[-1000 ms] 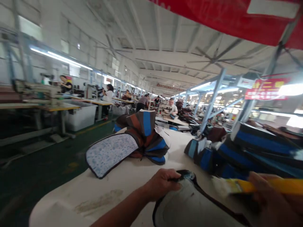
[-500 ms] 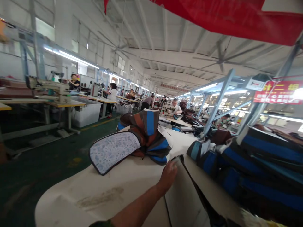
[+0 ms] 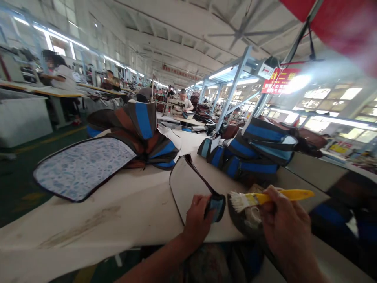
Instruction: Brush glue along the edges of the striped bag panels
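Note:
My left hand [image 3: 198, 220] is closed on the near end of a flat grey panel [image 3: 185, 184] with a dark edge binding, pinching a blue and black tab [image 3: 217, 205]. The panel lies on the cream work table [image 3: 118, 212]. My right hand [image 3: 282, 228] grips a yellow-handled brush [image 3: 265, 197], its white bristles pointing left, close to the tab. Under the brush sits a dark round container [image 3: 244, 220], partly hidden by my right hand.
A pale blue patterned panel [image 3: 79, 167] and a heap of brown, blue and grey striped pieces [image 3: 141, 133] lie at the left of the table. Blue and black stacked pieces [image 3: 253, 153] lie at the right. People sit at benches behind. A green floor aisle [image 3: 26, 157] runs left.
The view has swung right and down. My left hand laid the grey panel flat and now pinches its near tab. My right hand with the brush has come into view beside it.

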Tool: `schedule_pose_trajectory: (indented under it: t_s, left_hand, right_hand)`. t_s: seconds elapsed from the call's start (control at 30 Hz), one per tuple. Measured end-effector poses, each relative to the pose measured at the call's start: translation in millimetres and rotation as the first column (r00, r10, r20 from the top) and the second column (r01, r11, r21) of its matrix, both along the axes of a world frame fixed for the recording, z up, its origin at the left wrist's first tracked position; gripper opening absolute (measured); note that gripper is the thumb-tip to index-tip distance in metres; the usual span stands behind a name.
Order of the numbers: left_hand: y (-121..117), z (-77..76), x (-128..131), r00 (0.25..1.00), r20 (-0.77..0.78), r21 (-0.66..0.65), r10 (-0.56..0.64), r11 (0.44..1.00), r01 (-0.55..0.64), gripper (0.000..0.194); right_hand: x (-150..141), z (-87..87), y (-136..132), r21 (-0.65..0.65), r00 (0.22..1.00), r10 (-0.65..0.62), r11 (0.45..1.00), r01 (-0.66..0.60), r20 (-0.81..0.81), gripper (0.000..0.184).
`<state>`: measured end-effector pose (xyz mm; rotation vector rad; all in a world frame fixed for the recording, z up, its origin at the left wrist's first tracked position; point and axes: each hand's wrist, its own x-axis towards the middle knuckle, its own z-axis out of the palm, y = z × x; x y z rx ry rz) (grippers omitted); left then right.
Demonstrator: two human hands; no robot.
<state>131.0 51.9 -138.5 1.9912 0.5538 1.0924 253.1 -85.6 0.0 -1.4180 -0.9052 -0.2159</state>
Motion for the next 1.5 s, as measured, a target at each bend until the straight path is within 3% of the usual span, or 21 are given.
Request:
schedule_pose_trajectory:
  t_s: [0.13,0.23,0.43,0.57,0.7,0.8,0.9,1.0,1.13,1.2,1.23,1.3,1.37,1.4,1.5]
  left_hand:
    - [11.3,10.7,-4.3,0.999,0.02,-0.053,-0.039,0.998,0.04,0.009]
    - [17.9,29.0,-19.5,0.995,0.016,-0.077,-0.102,0.992,0.103,0.016]
    - [23.7,66.7,-48.4,0.938,-0.02,-0.171,-0.347,0.925,0.339,0.014]
    - [30.1,73.1,-56.8,0.91,0.031,-0.281,-0.413,0.871,0.404,0.019]
    - [37.2,72.1,-57.6,0.881,0.078,-0.407,-0.467,0.792,0.456,0.018]
    - [40.0,70.8,-56.8,0.865,0.129,-0.493,-0.484,0.726,0.48,0.016]
    - [41.0,69.4,-56.9,0.848,0.184,-0.599,-0.497,0.627,0.498,0.017]
    - [42.3,68.4,-57.1,0.835,0.236,-0.694,-0.497,0.516,0.503,0.025]
    - [46.0,70.1,-57.5,0.826,0.26,-0.75,-0.501,0.434,0.499,0.036]
    - [47.5,72.5,-59.2,0.817,0.224,-0.733,-0.531,0.461,0.5,0.033]
    - [47.6,73.9,-60.5,0.819,0.182,-0.697,-0.544,0.516,0.498,0.029]
    - [45.2,76.4,-63.2,0.846,0.057,-0.539,-0.53,0.697,0.473,0.018]
    - [39.3,77.3,-64.9,0.908,-0.055,-0.303,-0.415,0.873,0.381,0.013]
    - [35.5,76.8,-65.0,0.939,-0.078,-0.2,-0.336,0.928,0.315,0.012]
    - [25.2,72.7,-62.0,0.985,-0.045,-0.079,-0.169,0.983,0.165,0.014]
  right_hand:
    - [-6.4,8.9,-0.3,0.083,0.988,-0.055,0.994,0.068,-0.145,0.023]
    - [-10.3,14.4,3.1,0.064,0.981,0.016,0.998,-0.003,-0.194,0.024]
    - [-25.0,17.1,40.7,-0.168,0.957,0.26,0.957,-0.237,0.131,0.022]
    - [-18.8,23.4,51.8,-0.357,0.865,0.279,0.925,-0.127,0.416,0.022]
    - [-15.4,28.4,44.7,-0.307,0.854,0.207,0.95,-0.059,0.477,0.019]
    - [-19.2,27.1,41.1,-0.349,0.83,0.29,0.929,-0.124,0.477,0.017]
    - [-18.0,24.5,38.6,-0.407,0.758,0.317,0.91,-0.074,0.57,0.017]
    - [-14.4,21.9,34.3,-0.329,0.794,0.208,0.944,-0.01,0.571,0.016]
    - [-12.1,14.3,32.1,-0.338,0.772,0.281,0.937,-0.091,0.571,0.012]
    - [-9.0,11.7,31.3,-0.357,0.755,0.26,0.933,-0.037,0.602,0.015]
    - [-7.1,11.9,30.1,-0.341,0.765,0.219,0.94,0.002,0.606,0.016]
    - [-4.3,16.0,26.2,-0.295,0.804,0.145,0.955,0.04,0.576,0.017]
    - [-5.0,23.5,21.8,-0.235,0.852,0.102,0.972,0.025,0.514,0.017]
    - [-7.0,27.5,20.2,-0.203,0.874,0.084,0.979,0.017,0.479,0.017]
    - [-18.7,35.7,21.4,-0.141,0.916,0.068,0.99,-0.013,0.395,0.018]
